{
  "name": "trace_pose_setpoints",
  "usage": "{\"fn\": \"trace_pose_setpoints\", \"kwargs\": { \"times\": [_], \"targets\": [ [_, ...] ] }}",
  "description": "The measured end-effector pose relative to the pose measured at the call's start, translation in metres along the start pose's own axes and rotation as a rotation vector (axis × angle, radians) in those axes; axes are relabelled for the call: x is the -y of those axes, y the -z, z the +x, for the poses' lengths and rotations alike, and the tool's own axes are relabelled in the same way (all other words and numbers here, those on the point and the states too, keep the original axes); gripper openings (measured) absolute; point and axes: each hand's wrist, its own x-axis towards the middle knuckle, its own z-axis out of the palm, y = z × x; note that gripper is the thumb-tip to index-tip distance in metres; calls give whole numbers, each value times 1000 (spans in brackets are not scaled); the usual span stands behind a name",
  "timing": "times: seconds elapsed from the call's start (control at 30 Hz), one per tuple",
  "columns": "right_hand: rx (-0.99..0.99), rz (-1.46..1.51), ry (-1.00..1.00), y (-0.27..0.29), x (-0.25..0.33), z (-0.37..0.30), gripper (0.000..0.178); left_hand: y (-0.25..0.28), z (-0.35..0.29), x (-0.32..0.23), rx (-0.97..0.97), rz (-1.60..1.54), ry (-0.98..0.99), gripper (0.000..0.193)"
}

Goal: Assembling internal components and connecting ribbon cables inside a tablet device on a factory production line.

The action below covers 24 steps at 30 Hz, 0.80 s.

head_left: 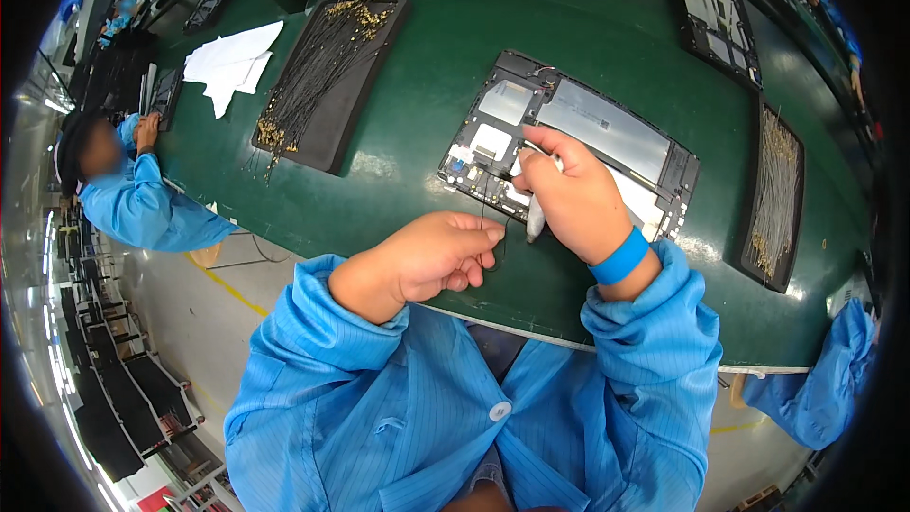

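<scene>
An opened tablet-like device (679, 180) lies at a slant on the green bench in front of me, its silver battery plates and circuit board exposed. Pinched in my left hand (427, 254), just off the device's near edge, is a thin black cable (482, 204) that runs up toward the board. My right hand (576, 197), with a blue band at the wrist, is closed over the board's left part. It grips a slim whitish tool (536, 218) whose blunt end sticks out below the palm; fingers hide its tip, so its kind is unclear.
A black tray (339, 137) of black cables with gold ends stands at the left, beside white sheets (227, 62). Another cable tray (779, 270) sits at the right, below a second opened device (711, 14). A person in blue (142, 194) works at the far left.
</scene>
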Motion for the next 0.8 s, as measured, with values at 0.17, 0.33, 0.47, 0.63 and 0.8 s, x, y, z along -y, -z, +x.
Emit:
{"fn": "trace_pose_setpoints", "kwargs": {
  "times": [0.17,0.33,0.47,0.63,0.8],
  "targets": [
    [316,-555,22,6,16,29,42,-1,1,-6,-34,-17,-14,12],
    [379,-654,-88,8,23,25,32,-5,5,-6,-30,15,-5,13],
    [334,-310,-162,22,12,33,21,-1,3,-8,-7,-14,-28,18],
    [-122,187,-175,110,19,-2,26,22,4,0,267,-301,-137,25],
    [-468,49,-236,156,6,-66,38,6,-2,-2,-9,-147,-116,39]
  ]
}}
